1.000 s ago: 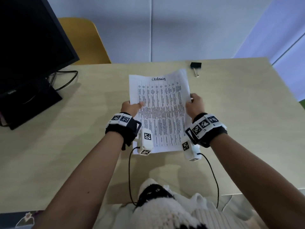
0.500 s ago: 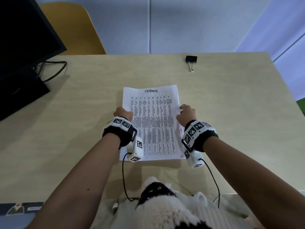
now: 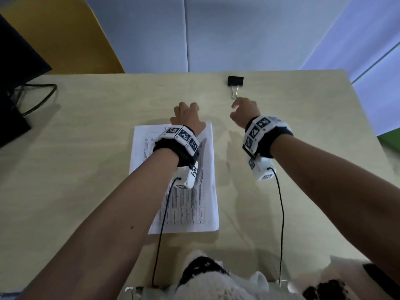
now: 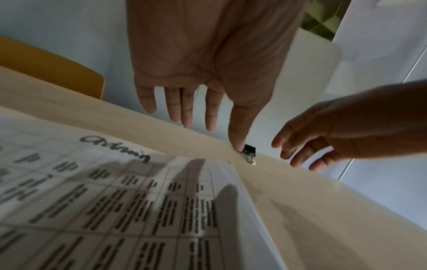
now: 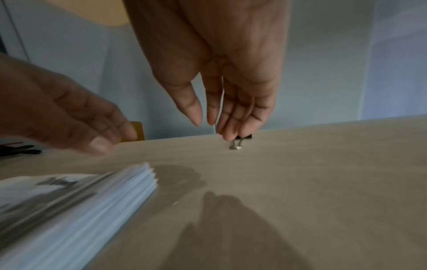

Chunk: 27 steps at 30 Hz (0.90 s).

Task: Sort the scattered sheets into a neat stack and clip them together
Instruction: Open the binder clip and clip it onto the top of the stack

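Just beyond the right hand (image 3: 243, 112) grip, binder clip (image 3: 235, 81) on the tabletop (image 3: 303, 169), ungrasped, right fingers relaxed, left hand (image 3: 187, 116) released, hovering past the sheet stack (image 3: 205, 191) near edge.

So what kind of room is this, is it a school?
Probably an office. There's a wooden desk with a black monitor, a stack of printed sheets, a binder clip and a yellow chair.

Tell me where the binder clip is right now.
In the head view the binder clip lies on the table near its far edge, just beyond the right hand.
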Tool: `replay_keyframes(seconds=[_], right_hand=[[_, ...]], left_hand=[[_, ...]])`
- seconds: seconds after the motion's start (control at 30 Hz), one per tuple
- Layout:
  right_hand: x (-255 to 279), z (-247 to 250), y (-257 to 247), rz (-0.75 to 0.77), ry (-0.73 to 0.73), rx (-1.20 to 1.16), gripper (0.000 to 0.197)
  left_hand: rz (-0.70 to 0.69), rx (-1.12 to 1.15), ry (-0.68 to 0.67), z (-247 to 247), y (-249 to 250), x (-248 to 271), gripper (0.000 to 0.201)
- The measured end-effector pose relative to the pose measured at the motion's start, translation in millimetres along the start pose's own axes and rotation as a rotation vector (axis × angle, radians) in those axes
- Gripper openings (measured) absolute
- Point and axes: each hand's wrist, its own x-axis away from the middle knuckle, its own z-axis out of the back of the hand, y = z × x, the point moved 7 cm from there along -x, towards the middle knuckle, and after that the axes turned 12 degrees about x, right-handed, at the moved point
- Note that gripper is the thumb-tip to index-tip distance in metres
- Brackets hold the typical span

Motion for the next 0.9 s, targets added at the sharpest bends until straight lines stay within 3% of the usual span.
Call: replay_keyframes(seconds=[0.23,0.33,0.47,0.6,0.9], right_hand=[[-75.5,7.7,4.3,0.067,-0.024,0.238,0.030],[-102.0,5.9,4.6,0.077,0.000,0.296,0.043],[-126.4,-10.0,3.9,0.131,-0.099,0.348,0.057],[-123.7,-25.6,-0.1,0.162,-0.050,0.322,0.037],[-73.2,-46.7,-5.6,0.263,-0.066,0.391,0.021]], left_hand=[[0.052,-0.083,-0.209,-38.9,-17.9,-24.7,0.054],[0.011,-0.047,-0.246,-46.8,-24.6,-27.4,0.062],[0.003,-0.019,-0.284,-53.1,-32.1,-28.6,0.073],[-0.001,0.024,-0.292,-53.8,-33.6,-30.1,0.073],[0.002,0.011,-0.288,-49.8,-33.5,-31.0,0.070]])
